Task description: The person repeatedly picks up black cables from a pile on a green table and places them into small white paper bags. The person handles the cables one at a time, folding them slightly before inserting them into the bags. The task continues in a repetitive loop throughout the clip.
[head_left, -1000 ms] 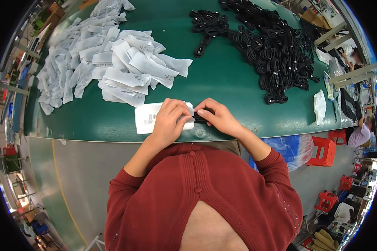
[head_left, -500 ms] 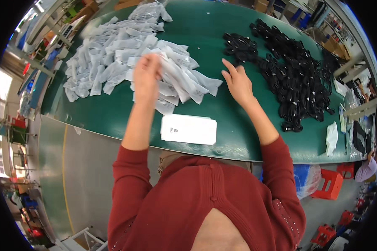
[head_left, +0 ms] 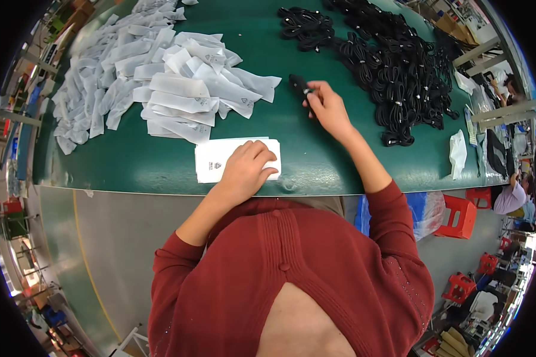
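On the table's near edge lies a flat stack of white pouches (head_left: pixel 207 162) with a small dark print. My left hand (head_left: pixel 244 166) rests on top of it, fingers bent and thumb at the right end, gripping the top pouch there. My right hand (head_left: pixel 329 110) is closed on a folded black cable bundle (head_left: pixel 299 88), held just above the table to the right of the filled pouches. Those translucent white pouches (head_left: pixel 181 86) form a loose pile beyond my left hand. Coiled black cables (head_left: pixel 393 77) lie heaped to the right of my right hand.
The green table (head_left: pixel 315 169) has its near edge close to my body. A crumpled white wrapper (head_left: pixel 458 153) lies at the right end. Below stand a red stool (head_left: pixel 457 215) and a blue bag (head_left: pixel 420 215). Another person (head_left: pixel 507 196) sits far right.
My left hand has come back from the pouch pile, where it had a filled pouch, onto the flat stack. My right hand, empty before, now grips a black cable bundle.
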`<state>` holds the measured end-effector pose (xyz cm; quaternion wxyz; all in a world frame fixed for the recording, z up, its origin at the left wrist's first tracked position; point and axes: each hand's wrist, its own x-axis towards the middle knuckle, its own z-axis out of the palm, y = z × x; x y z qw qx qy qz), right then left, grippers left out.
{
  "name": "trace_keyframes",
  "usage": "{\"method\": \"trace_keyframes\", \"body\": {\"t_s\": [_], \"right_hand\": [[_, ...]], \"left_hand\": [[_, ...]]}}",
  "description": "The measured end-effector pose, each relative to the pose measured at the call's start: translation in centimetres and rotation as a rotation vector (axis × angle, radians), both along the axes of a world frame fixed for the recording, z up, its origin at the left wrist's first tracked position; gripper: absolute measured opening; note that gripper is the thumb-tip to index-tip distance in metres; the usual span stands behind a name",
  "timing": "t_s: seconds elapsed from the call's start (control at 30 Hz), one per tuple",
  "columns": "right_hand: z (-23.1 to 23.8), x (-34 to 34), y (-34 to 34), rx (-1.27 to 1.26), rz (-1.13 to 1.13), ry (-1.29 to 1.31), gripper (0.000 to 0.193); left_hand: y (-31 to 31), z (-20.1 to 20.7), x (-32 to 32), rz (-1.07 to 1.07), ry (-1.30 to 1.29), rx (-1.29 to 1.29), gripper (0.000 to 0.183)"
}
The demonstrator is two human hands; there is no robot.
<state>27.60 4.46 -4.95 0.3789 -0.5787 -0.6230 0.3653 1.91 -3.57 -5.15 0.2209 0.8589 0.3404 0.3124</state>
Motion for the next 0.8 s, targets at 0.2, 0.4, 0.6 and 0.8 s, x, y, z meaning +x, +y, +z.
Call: {"method": "trace_keyframes", "body": {"t_s": [0.2,0.4,0.6,0.8], "right_hand": [[1.1,-1.6,-8.1,-0.112,0.141,0.321,0.036],[2.3,-1.7,-11.4,0.291,0.274,-0.164,0.033],[2.5,-1.6,-11.7,0.203,0.372,-0.275,0.028],[0.8,-3.1,-10.8,-0.275,0.249,0.332,0.016]], "left_hand": [[-0.1,-1.1,0.0,0.122,-0.135,-0.141,0.01],[-0.1,-1.1,-0.6,0.195,-0.32,-0.434,0.006],[0.0,-0.6,-0.6,0.143,-0.365,-0.406,0.008],[0.2,0.7,0.0,0.008,-0.213,-0.075,0.012]]}}
